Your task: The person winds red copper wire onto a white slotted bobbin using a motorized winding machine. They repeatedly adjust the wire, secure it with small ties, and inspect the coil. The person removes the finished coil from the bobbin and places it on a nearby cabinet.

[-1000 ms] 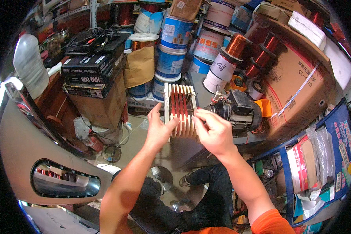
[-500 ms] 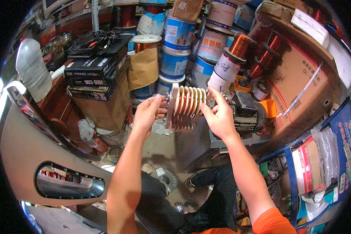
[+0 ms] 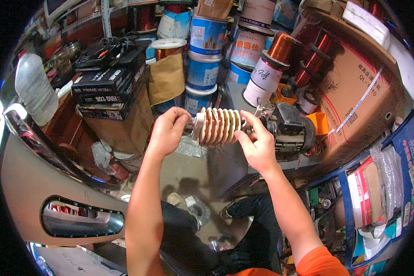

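Note:
In front of me is a coil winding former [image 3: 220, 126], a row of several pale ridged discs with copper-coloured wire between some of them. It is mounted in line with a dark winding machine [image 3: 290, 129] on its right. My left hand [image 3: 170, 131] is closed at the former's left end, thumb and fingers pinching there; the exact part is blurred and half hidden. At the right end, my right hand [image 3: 260, 147] grips the last disc, thumb below and forefinger above.
Wire spools and blue drums [image 3: 202, 71] stack up behind the machine. Black boxes [image 3: 101, 87] stand at the left, near a beige panel [image 3: 25, 184]. A large carton [image 3: 354, 92] and an orange bin [image 3: 318, 123] are to the right. Below my hands lies a round disc [image 3: 198, 210] by my feet.
The former has turned about its axis, and the long plate edge at its left end no longer stands out. My left hand has rolled over with it; the right stays at its end.

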### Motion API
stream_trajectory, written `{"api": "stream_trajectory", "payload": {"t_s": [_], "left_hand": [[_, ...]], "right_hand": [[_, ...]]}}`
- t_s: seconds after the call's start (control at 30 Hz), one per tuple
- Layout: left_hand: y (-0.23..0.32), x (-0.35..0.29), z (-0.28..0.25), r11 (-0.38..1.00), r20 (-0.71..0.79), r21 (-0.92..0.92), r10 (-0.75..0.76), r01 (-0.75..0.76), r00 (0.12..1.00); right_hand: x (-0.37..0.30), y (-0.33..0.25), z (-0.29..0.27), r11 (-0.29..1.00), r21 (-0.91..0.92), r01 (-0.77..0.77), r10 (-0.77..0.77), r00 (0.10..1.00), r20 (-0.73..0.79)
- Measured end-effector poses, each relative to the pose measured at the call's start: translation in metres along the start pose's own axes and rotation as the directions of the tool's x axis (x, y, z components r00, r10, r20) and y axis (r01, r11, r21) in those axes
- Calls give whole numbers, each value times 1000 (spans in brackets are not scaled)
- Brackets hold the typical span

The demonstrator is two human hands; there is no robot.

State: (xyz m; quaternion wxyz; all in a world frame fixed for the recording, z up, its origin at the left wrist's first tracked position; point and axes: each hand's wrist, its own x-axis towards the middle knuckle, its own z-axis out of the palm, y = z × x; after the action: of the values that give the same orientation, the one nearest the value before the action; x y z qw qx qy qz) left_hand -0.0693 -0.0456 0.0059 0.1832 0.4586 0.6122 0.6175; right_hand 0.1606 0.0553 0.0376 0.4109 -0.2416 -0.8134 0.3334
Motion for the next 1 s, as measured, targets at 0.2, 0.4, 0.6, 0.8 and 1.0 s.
{"api": "stream_trajectory", "payload": {"t_s": [0.2,0.4,0.6,0.8,1.0], "left_hand": [[8,-16,-3,961,-19,265,90,-82,996],[14,-12,-4,967,-4,230,-109,107,994],[26,-9,-2,999,-70,43,1,2,998],[1,-16,-14,885,88,460,-124,70,988],[6,16,-2,991,-317,-126,-4,-38,949]], "right_hand": [[-1,4,-1,1000,-27,12,-12,1000,-4],[-4,6,2,1000,25,12,-12,1000,-6],[-1,4,2,1000,18,10,-10,1000,-4],[0,12,5,996,84,-23,25,999,-22],[7,8,4,994,81,-78,76,997,28]]}}
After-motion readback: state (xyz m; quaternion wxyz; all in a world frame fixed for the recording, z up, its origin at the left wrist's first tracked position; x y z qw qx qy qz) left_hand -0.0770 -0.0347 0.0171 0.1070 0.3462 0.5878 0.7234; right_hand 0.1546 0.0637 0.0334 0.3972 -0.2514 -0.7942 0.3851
